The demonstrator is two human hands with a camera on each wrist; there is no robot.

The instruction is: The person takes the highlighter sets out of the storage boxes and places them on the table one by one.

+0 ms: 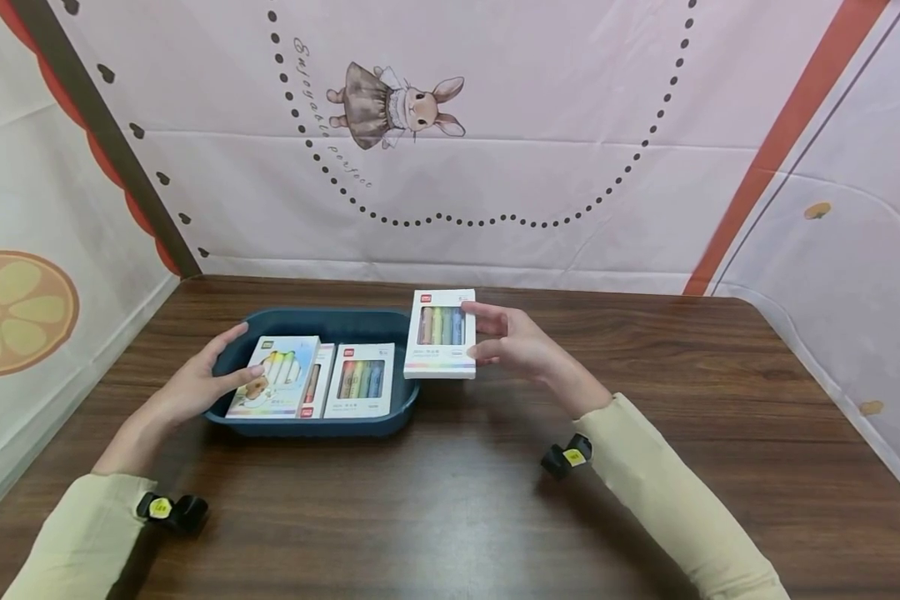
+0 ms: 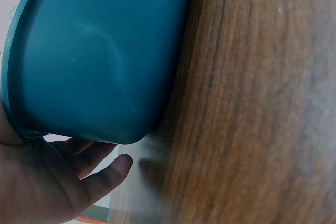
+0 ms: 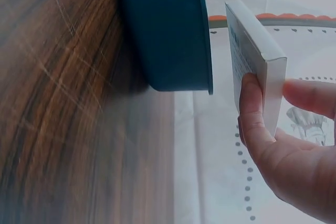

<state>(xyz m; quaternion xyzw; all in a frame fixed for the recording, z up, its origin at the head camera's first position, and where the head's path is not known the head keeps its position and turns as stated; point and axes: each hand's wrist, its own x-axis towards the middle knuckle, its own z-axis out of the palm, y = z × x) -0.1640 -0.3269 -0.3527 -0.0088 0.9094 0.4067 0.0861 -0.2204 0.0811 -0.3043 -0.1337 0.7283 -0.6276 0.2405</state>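
In the head view my right hand [image 1: 521,342] pinches a white box of crayons [image 1: 439,364] by its right edge. It is held up above the right end of a dark blue basin [image 1: 307,427]. The right wrist view shows the box [image 3: 255,40] edge-on between thumb and fingers, apart from the basin [image 3: 173,35]. My left hand [image 1: 195,379] grips the basin's left rim, its thumb over the inside near a white box with marker pictures [image 1: 279,392]; its other fingers are outside the basin wall [image 2: 94,51]. Another crayon box [image 1: 360,404] and a partly covered box [image 1: 315,392] lie in the basin.
The basin stands on a dark wooden table [image 1: 450,517], left of the middle. A pale printed cloth [image 1: 532,108] hangs behind the table and along its sides. Each wrist wears a small black camera, one at the left cuff [image 1: 172,511] and one at the right [image 1: 567,456].
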